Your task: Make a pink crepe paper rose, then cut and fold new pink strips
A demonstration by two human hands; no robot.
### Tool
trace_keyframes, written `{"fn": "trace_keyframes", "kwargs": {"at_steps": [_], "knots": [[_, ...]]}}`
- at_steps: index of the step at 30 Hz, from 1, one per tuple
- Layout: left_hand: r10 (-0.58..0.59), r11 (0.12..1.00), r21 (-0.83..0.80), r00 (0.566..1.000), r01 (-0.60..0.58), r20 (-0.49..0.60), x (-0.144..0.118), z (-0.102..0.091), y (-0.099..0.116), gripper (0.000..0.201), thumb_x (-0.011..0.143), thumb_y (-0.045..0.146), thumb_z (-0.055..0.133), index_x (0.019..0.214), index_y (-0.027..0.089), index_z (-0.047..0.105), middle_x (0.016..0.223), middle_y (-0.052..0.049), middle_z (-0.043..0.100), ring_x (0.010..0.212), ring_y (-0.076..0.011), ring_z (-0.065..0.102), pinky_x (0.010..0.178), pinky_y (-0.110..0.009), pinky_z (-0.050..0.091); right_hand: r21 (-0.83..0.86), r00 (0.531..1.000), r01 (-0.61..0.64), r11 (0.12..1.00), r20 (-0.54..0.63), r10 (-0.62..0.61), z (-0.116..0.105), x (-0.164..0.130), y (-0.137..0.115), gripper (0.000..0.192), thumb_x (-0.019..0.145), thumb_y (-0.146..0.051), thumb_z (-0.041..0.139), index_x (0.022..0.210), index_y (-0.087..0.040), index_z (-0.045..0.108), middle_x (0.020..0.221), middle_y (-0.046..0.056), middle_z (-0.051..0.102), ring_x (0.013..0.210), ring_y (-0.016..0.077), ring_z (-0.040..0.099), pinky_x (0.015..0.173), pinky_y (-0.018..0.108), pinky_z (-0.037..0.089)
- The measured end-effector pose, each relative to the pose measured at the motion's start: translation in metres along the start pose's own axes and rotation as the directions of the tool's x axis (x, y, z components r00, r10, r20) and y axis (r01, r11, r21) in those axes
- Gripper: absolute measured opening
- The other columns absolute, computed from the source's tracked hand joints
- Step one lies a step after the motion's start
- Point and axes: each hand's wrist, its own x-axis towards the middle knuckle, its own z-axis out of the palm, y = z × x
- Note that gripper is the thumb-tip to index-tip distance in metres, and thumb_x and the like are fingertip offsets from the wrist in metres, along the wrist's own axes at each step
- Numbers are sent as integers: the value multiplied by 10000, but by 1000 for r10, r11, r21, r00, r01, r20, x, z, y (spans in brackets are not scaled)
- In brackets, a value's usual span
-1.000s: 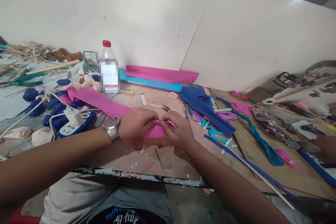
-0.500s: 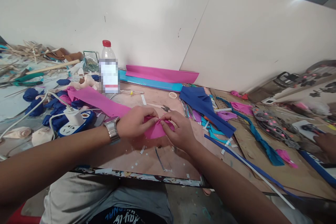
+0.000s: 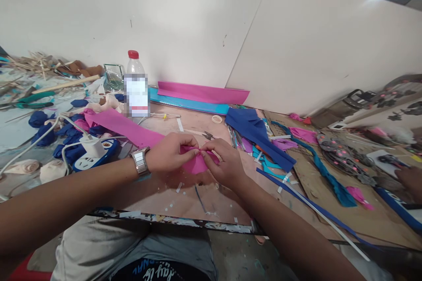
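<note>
A piece of pink crepe paper (image 3: 195,167) is pinched between my two hands above the table's front part. My left hand (image 3: 171,151), with a metal watch on its wrist, is closed, thumb and forefinger on the paper's upper edge. Right beside it my right hand (image 3: 224,162) is closed on the same edge, the fingertips of both hands nearly meeting. The paper is gathered where they pinch and hangs wider below. Behind my left hand a long pink strip (image 3: 128,127) runs to the left; whether it joins the held piece is hidden.
A power strip (image 3: 86,162) with white cables and several blue rolled pieces (image 3: 41,134) lie left. A red-capped bottle (image 3: 134,63) stands behind a phone. Blue paper (image 3: 250,125), a tape ring (image 3: 216,119) and cardboard (image 3: 306,175) lie farther back and right. Another person's hand (image 3: 409,180) is at far right.
Both hands keep their pinch on the pink paper with only a slight shift of the fingers. The gathered edge looks a little tighter; the rest is nearly the same.
</note>
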Motion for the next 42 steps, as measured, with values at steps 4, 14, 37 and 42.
{"fn": "trace_keyframes", "kwargs": {"at_steps": [4, 14, 37, 42], "knots": [[89, 991, 106, 996, -85, -31, -2, 0, 0, 196, 949, 320, 565, 923, 181, 701, 854, -7, 724, 765, -150, 634, 692, -261, 431, 16, 999, -6, 1000, 38, 5, -1, 0, -1, 54, 962, -228, 581, 938, -222, 629, 894, 56, 702, 855, 206, 641, 774, 356, 509], [268, 844, 487, 963, -223, -22, -6, 8, -7, 217, 988, 319, 515, 961, 202, 695, 894, -38, 752, 839, -206, 677, 768, -320, 460, 87, 977, -153, 984, 161, 137, -3, 2, -5, 99, 943, -205, 515, 865, -211, 576, 824, 31, 631, 784, 186, 586, 715, 317, 435], [68, 860, 507, 998, -64, 11, -3, 10, -4, 188, 925, 357, 594, 939, 225, 728, 831, -29, 752, 789, -210, 664, 682, -300, 401, 126, 970, -191, 973, 178, 167, 3, 1, -1, 85, 896, -187, 533, 828, -208, 581, 824, 35, 645, 770, 183, 582, 712, 318, 443], [80, 851, 520, 997, -76, 14, -3, 11, -7, 191, 933, 367, 596, 953, 231, 728, 847, -27, 757, 795, -213, 666, 676, -298, 393, 126, 970, -180, 975, 187, 155, 1, 2, -1, 84, 900, -184, 531, 837, -212, 580, 834, 38, 641, 796, 189, 585, 736, 325, 448]]}}
